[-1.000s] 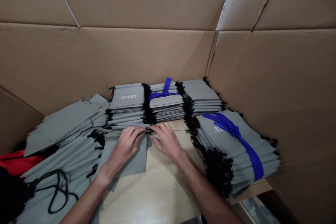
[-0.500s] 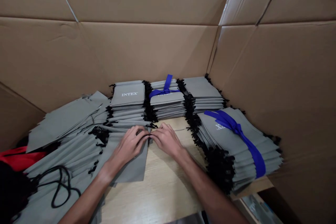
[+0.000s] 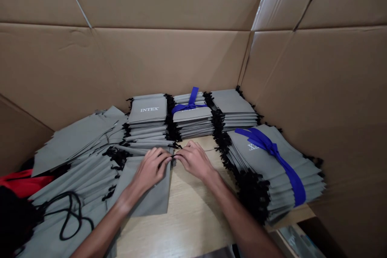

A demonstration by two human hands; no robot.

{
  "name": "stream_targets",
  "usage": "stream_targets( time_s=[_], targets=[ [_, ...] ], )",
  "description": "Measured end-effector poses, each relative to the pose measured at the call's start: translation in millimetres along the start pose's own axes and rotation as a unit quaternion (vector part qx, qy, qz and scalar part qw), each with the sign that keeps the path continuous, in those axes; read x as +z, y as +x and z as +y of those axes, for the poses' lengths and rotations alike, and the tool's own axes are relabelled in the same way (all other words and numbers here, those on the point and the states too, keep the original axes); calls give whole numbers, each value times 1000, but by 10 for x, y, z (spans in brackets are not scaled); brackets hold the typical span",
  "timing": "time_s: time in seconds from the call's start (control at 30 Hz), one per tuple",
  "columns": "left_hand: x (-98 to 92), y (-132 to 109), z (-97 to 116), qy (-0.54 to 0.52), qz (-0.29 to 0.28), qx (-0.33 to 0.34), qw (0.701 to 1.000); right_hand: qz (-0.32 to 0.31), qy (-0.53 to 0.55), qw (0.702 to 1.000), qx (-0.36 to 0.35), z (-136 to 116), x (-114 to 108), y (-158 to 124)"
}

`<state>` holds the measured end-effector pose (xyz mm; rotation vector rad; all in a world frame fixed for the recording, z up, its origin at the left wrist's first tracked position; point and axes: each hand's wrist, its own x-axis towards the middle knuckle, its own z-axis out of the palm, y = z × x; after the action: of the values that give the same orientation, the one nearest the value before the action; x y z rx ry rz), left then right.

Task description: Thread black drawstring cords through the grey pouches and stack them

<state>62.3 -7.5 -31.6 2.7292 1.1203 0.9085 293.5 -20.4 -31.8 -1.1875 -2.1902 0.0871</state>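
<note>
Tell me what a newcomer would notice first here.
Likely the blue ribbon round the stack at front right. Then the red cloth at the left edge. Just below the middle, the left hand and right hand meet at a black cord.

The bag [image 3: 151, 200] is grey, its cord [image 3: 173, 156] black.

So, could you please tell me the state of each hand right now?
Left hand: closed, pinching a black cord by the corner of a grey bag.
Right hand: closed, pinching the same black cord.
</note>
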Motion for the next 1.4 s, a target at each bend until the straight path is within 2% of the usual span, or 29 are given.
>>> stream_targets(
  time_s=[0.1, 0.2, 0.37, 0.5, 0.7, 0.87, 1.03, 1.23, 1.4],
  targets=[
    [-20, -2, 21, -35, -6, -62, 997, 48, -5, 999, -11, -23, -34, -11],
    [-44, 9, 25, -73, -23, -107, 991, 84, -31, 995, -54, -96, -21, -3],
    [-112, 68, 34, -147, -34, -128, 980, 116, -85, 980, -139, -176, 110, 44],
    [-175, 94, 47, -204, -39, -136, 969, 137, -106, 973, -149, -110, 211, 59],
    [-234, 96, 30, -256, -52, -131, 956, 94, -86, 985, -114, -36, 207, 48],
    [-278, 93, 1, -250, -62, -116, 959, 61, -44, 994, -74, -52, 140, 49],
    [-281, 81, 5, -257, -62, -123, 956, 55, -47, 996, -59, -57, 133, 51],
    [-325, 87, 30, -349, -25, -169, 921, 80, 16, 997, -9, -223, 244, 20],
    [-278, 61, 15, -406, 31, -225, 885, 50, 104, 993, 20, -377, 335, -1]
  ],
)
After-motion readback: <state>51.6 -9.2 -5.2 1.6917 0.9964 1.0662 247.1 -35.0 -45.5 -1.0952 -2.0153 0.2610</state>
